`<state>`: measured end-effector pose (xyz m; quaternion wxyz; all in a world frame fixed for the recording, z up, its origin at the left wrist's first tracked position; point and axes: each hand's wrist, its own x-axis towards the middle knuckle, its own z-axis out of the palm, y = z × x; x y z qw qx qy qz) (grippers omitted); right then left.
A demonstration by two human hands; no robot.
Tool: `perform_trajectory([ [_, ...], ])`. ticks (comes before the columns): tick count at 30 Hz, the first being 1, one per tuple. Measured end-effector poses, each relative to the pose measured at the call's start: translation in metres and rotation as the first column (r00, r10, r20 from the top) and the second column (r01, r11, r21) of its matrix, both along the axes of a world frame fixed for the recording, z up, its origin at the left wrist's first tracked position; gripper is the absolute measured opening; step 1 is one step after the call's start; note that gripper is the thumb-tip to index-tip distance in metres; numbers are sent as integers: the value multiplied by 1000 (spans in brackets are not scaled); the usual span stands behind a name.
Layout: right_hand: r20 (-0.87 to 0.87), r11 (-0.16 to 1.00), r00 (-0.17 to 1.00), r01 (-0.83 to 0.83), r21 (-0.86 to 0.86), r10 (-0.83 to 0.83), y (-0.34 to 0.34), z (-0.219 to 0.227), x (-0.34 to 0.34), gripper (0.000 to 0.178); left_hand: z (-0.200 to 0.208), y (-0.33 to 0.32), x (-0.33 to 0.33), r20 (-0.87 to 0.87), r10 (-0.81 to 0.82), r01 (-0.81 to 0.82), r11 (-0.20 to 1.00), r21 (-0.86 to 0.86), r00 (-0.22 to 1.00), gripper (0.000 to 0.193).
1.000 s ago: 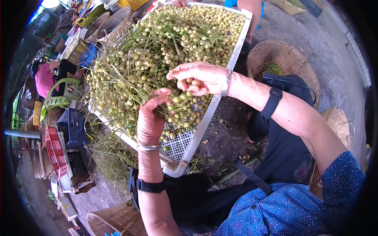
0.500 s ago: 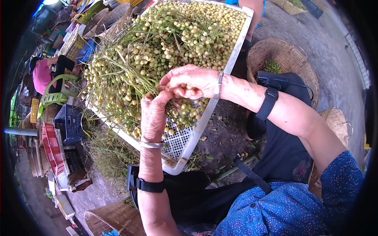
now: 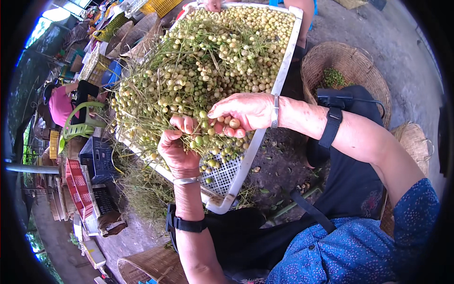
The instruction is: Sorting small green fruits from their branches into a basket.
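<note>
Over the near part of a white plastic tray (image 3: 243, 174), my left hand (image 3: 181, 150) pinches a stem of green round fruits (image 3: 199, 140) between thumb and fingers. Close beside it, my right hand (image 3: 247, 112) is curled, palm partly up, around loose pale round fruits (image 3: 234, 123); its thumb and fingertips reach to the same stem. A heap of fruit bunches (image 3: 182, 87) with thin tangled stalks fills much of the tray. Loose yellowish fruits (image 3: 272, 28) cover its far right end. The tray's perforated bottom shows near my wrists.
Right of the tray stands a wicker basket (image 3: 347, 54) with green fruits inside. Another person's hand (image 3: 212, 4) is at the tray's far rim. Stripped stalks (image 3: 147, 189), blue and red crates (image 3: 97, 160) and a seated person in pink (image 3: 64, 104) are to the left.
My hands have drawn slightly apart and turned, so the green fruits and the loose ones in my right palm show. Another person's hand has appeared at the far rim. The whole view has shifted.
</note>
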<state>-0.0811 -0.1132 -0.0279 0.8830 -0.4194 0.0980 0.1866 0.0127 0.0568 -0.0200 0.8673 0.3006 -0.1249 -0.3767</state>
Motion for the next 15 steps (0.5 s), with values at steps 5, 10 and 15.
perform_trajectory([
  [5,-58,998,998,25,59,-22,0,0,8,30,-9,2,7,72,-78,79,997,-2,994,9],
  [10,-26,945,1000,-11,-327,3,-1,5,5,35,-10,-1,8,190,-164,151,985,81,968,11],
  [15,-115,943,979,-192,-271,166,-1,1,11,26,-7,-2,5,183,-126,109,989,99,975,11],
])
